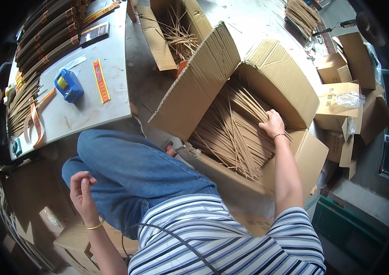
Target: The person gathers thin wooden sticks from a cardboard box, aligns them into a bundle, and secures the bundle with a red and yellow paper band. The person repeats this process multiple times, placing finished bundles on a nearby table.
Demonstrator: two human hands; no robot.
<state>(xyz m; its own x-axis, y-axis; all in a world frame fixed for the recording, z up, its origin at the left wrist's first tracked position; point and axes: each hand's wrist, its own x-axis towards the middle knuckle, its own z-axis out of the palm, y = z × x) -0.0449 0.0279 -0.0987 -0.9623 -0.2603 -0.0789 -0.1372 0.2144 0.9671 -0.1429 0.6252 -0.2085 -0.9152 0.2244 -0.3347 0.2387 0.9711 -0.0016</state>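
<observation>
A large cardboard box (290, 68) stands open in front of me, its flaps folded out. Thin brown incense sticks (231, 133) fill it, most lying side by side, with some crossed loosely on top. My right hand (273, 123) reaches in at the box's right side, its fingers closed around some sticks; the fingertips are partly hidden. A dark band circles that wrist. My left hand (83, 183) is raised beside my left knee, away from the box. Its fingers are loosely bent, and nothing shows in them.
On the white table (112, 50) at left lie stacked stick bundles (47, 46), a blue tape dispenser (68, 86), a red-yellow paper strip (101, 81) and a dark flat box (94, 34). Another carton (196, 18) of sticks stands beyond. Smaller cartons (336, 101) pile up at right.
</observation>
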